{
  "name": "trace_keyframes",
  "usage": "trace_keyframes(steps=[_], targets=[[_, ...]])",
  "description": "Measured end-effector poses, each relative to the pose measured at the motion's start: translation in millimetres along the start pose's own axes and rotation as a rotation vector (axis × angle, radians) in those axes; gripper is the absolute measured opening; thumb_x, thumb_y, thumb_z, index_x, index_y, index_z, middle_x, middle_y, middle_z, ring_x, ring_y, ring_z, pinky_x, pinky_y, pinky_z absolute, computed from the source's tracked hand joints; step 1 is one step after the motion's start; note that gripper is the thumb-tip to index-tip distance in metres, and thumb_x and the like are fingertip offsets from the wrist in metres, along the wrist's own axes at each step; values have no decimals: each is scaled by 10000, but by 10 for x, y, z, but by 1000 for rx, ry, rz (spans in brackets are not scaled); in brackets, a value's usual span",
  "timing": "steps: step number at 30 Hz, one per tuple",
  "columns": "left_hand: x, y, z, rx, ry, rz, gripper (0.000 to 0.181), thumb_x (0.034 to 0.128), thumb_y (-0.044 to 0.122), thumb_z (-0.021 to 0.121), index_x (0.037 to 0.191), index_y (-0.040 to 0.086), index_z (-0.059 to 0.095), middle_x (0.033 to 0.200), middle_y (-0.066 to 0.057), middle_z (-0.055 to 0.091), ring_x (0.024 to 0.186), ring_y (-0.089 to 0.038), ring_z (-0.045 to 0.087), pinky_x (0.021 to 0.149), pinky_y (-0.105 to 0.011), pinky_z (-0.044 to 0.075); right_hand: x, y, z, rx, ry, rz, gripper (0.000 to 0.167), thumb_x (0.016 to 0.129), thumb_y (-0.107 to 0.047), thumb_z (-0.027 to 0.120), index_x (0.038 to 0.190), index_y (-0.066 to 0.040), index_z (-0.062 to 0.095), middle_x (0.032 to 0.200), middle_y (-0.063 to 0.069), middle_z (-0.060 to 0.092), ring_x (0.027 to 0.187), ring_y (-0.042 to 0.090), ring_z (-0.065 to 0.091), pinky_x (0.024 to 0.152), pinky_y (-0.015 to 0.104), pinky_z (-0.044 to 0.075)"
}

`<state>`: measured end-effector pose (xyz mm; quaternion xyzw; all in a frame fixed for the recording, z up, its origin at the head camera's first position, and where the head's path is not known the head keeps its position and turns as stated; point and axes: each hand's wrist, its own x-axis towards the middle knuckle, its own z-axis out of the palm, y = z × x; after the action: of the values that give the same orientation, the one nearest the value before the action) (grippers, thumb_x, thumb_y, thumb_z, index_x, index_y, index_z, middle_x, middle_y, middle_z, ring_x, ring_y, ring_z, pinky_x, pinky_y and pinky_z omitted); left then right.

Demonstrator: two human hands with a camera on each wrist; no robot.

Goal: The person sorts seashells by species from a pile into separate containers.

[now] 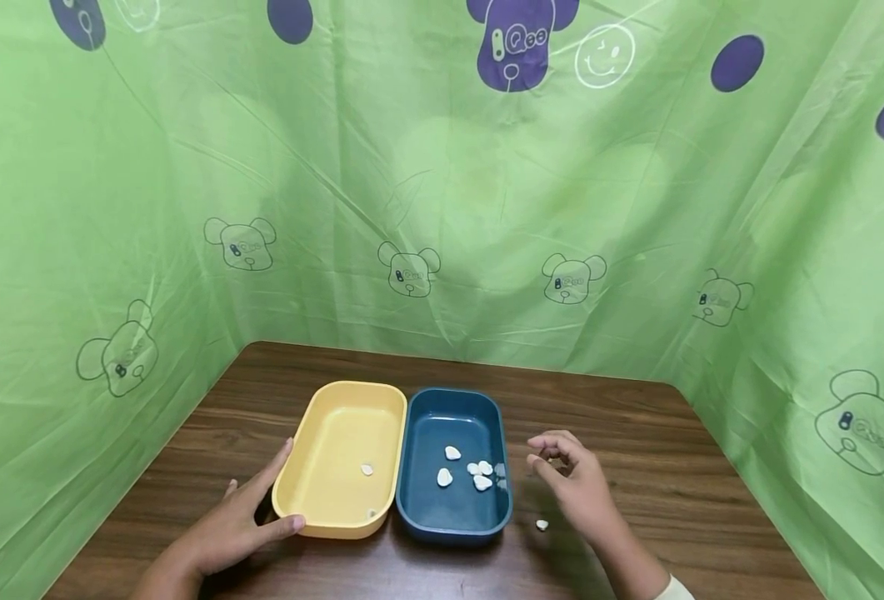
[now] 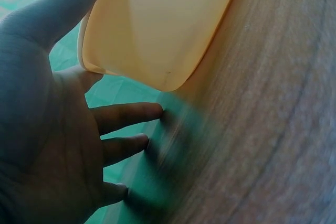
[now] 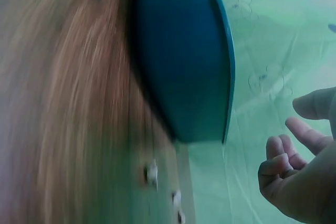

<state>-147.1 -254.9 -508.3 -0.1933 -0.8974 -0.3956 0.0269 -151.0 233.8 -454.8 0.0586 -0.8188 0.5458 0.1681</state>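
Note:
My left hand (image 1: 235, 521) rests against the near left corner of a yellow tray (image 1: 292, 487), thumb at its rim and the other fingers spread. The left wrist view shows these fingers fairly straight beside the yellow tray (image 2: 168, 30). My right hand (image 1: 580, 483) hovers to the right of a blue tray (image 1: 452, 537), fingers loosely bent. In the right wrist view, thumb and forefinger of the right hand (image 3: 304, 166) stand apart, with nothing visible between them. Several white pebbles (image 1: 452, 453) lie in the blue tray, and two small pale pieces (image 1: 367, 469) in the yellow one.
A white pebble (image 1: 542, 525) lies on the brown wooden table (image 1: 599, 400) near the right wrist. Several blurred white bits (image 3: 151, 174) show past the blue tray in the right wrist view. Green printed curtains (image 1: 486, 325) surround the table's back and sides.

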Motion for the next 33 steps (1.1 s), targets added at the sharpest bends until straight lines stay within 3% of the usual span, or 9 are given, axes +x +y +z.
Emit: trace_keyframes(steps=[8,13,17,20,27,33], targets=[[3,-10,-3,-3,3,-1,1074,949,395,818,1777,307,140,1726,-312,361,1514,-651,373,1081,-984,87,-63,188,-204,-42,3,68,116,969,-18,789,1084,-3,792,1002,85,745,808,53,637,716,204,529],[8,-12,-3,-7,0,-4,1076,951,392,819,1777,313,134,1729,-313,355,1513,-656,372,1078,-986,83,-46,294,-228,-25,-55,112,160,979,-24,778,1126,38,771,976,86,737,808,70,640,709,204,533],[6,-12,-1,4,4,0,1079,945,393,822,1777,310,141,1726,-310,363,1499,-661,391,1069,-988,100,-29,397,-248,0,-143,154,194,978,-34,787,1149,54,761,996,107,716,843,86,641,724,200,549],[4,-10,2,6,9,6,1077,941,389,826,1776,304,151,1724,-307,371,1498,-656,398,1063,-989,109,-19,493,-279,4,-210,129,228,970,-36,798,1155,87,749,1061,146,732,902,57,664,746,199,570],[4,-9,11,12,11,15,1080,942,390,822,1777,302,143,1728,-299,372,1500,-650,401,1063,-989,115,-1,688,-441,7,-418,143,370,972,-105,810,1245,115,690,1023,160,722,677,126,674,557,284,568],[-1,-17,10,15,11,12,1080,943,386,822,1777,300,142,1729,-302,368,1492,-656,408,1061,-991,115,2,832,-509,12,-560,11,374,931,-71,842,1242,87,709,1093,272,708,818,42,623,655,213,538]])
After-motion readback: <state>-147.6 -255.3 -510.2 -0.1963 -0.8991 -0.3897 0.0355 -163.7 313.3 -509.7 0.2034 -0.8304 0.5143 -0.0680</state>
